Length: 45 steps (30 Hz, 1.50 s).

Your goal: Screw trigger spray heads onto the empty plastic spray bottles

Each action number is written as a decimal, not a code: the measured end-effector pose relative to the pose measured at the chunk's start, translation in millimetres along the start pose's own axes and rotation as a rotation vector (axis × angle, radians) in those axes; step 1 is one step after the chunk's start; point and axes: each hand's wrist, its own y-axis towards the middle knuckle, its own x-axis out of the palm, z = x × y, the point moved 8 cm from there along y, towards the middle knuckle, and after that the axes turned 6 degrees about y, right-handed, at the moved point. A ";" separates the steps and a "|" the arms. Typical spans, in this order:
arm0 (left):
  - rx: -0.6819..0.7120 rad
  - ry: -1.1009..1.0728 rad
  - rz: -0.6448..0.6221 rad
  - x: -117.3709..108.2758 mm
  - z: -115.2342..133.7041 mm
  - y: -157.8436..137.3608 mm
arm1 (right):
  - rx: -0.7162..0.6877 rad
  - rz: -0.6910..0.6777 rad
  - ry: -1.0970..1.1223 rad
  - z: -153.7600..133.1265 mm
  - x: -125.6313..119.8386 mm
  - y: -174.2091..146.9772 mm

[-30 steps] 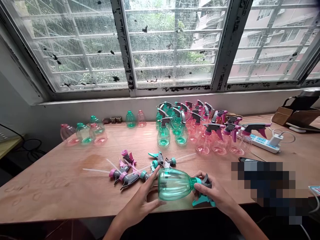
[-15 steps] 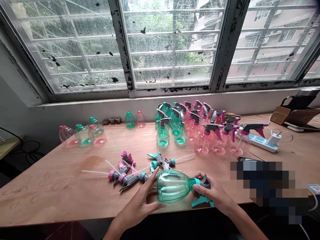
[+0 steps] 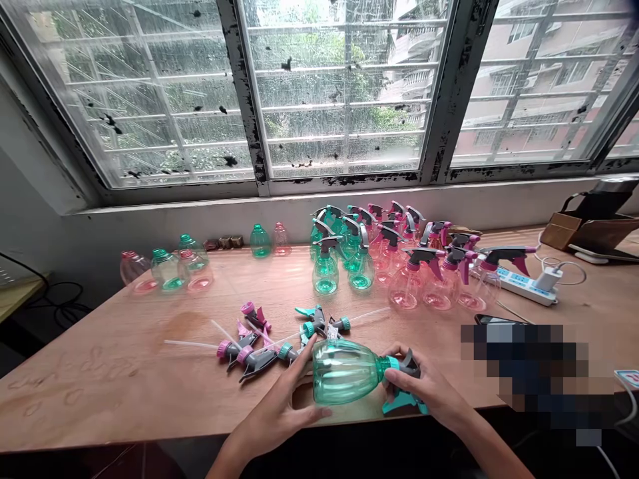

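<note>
A clear green spray bottle [image 3: 344, 372] lies sideways between my hands, its base towards the left. My right hand [image 3: 424, 382] is closed round its neck and grey-and-teal trigger head [image 3: 407, 364]. At the base end, my left hand [image 3: 279, 406] cups the bottle, with the thumb below and the forefinger above; some fingers are hidden behind it. Just beyond the left hand lie loose spray heads, pink-and-grey ones [image 3: 257, 359] and teal-and-grey ones [image 3: 315, 322], with thin clear tubes.
Bottles with spray heads on, green [image 3: 325, 273] and pink [image 3: 407, 289], crowd the back middle and right. Several headless bottles [image 3: 170, 269] stand at the left and back. A white power strip [image 3: 524, 286] and a phone [image 3: 499, 319] are on the right. The wooden table's [image 3: 124, 392] front edge is near me.
The camera view shifts very slightly. Both hands and the bottle stay in almost the same pose.
</note>
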 end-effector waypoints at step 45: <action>-0.047 0.056 -0.024 -1.9 -2.2 -1.1 | -0.026 -0.017 -0.015 0.4 -0.1 0.8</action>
